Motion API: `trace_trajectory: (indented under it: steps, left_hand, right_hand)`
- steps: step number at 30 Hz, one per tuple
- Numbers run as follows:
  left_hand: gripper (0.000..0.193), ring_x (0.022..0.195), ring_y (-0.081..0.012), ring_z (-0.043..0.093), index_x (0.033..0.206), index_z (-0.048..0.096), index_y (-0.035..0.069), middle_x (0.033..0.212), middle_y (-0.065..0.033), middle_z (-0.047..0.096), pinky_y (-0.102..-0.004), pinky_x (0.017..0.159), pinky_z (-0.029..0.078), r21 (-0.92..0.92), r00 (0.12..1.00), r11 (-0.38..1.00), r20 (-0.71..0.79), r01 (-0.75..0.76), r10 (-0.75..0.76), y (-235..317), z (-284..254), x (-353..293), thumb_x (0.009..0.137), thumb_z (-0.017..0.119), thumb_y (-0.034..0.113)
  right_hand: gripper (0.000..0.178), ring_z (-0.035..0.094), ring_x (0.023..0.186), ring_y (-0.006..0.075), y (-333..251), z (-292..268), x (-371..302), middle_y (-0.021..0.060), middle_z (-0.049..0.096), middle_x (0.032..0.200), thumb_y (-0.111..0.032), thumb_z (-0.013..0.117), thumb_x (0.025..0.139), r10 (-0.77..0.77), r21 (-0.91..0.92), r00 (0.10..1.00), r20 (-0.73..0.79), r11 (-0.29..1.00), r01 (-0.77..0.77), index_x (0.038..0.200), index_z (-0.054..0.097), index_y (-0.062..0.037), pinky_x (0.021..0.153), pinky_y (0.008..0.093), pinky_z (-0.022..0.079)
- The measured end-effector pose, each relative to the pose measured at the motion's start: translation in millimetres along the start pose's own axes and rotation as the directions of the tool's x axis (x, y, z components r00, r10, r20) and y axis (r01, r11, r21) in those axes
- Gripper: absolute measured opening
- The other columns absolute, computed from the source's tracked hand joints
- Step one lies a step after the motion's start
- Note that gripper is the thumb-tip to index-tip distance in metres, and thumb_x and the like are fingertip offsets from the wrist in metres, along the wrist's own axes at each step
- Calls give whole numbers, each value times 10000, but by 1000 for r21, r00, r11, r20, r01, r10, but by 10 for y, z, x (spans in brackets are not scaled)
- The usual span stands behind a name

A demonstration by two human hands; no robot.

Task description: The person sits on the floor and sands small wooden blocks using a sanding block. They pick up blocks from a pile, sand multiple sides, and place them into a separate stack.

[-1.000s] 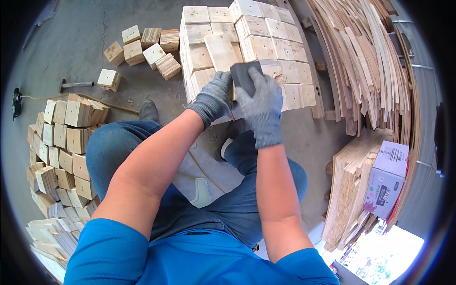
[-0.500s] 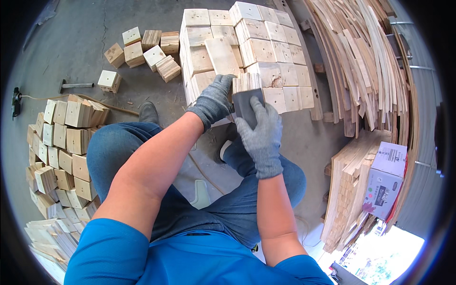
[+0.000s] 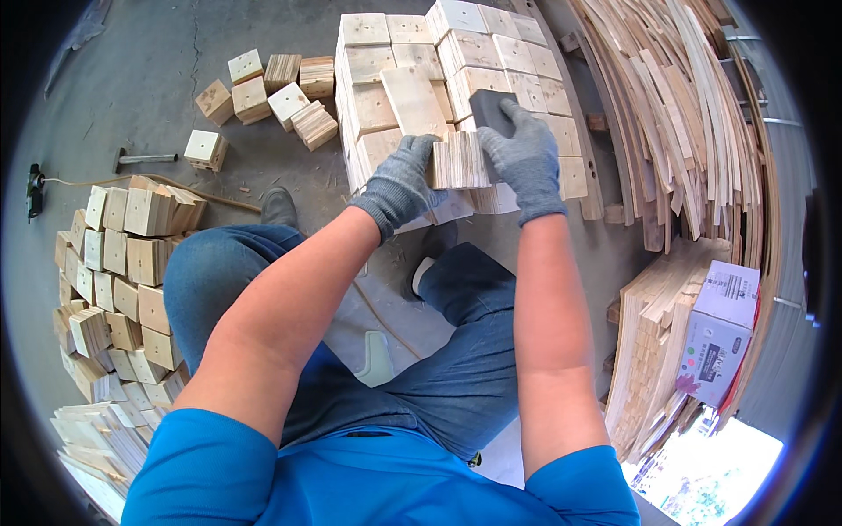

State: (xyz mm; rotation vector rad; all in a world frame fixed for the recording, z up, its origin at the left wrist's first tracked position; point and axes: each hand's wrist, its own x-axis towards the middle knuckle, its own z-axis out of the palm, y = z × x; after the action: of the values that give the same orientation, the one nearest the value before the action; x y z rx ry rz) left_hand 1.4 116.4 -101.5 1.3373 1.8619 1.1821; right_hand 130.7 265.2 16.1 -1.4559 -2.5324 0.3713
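Here, the wooden block (image 3: 461,165) stands at the near edge of the stacked blocks (image 3: 491,48), its layered side toward the person. Slanting in from the lower left, the left hand (image 3: 402,180) clamps the block's left side, so the block lies just right of that grip. The right hand (image 3: 524,153), palm down on a nearly straight forearm, is closed on a dark pad (image 3: 491,110), which sticks out past its fingertips. Loose blocks (image 3: 285,103) lie farther left on the floor.
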Motion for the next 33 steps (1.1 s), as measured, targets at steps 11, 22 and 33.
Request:
trace_trajectory:
  steps: [11, 22, 33]
  left_hand:
    - [769, 1248, -400, 647, 1423, 565, 75, 1341, -217, 636, -447, 1099, 542, -57, 999, 998, -41, 0, -2, 4, 17, 15, 756, 931, 187]
    - [581, 1198, -277, 726, 1494, 542, 24, 1336, -160, 699, -401, 1004, 635, -970, 910, 184, 73, 160, -407, 516, -668, -71, 1027, 746, 304]
    - [534, 984, -273, 770, 1376, 626, 40, 1165, -154, 748, -393, 793, 670, -922, 826, 84, 295, 378, -480, 360, -481, -643, 963, 821, 316]
  right_hand:
    - [734, 691, 1260, 345, 575, -634, -1164, 238, 706, 1378, -318, 899, 831, 194, 175, 970, -149, 970, -167, 1456, 664, -14, 1111, 430, 532]
    - [720, 698, 1272, 320, 936, -635, -1428, 224, 715, 1390, -229, 926, 831, 328, 466, 913, -241, 864, -188, 1453, 658, 16, 1084, 398, 551]
    - [726, 704, 1254, 322, 759, -735, -1507, 236, 703, 1392, -248, 928, 818, 273, 399, 942, -198, 900, -177, 1439, 665, 21, 1094, 407, 549]
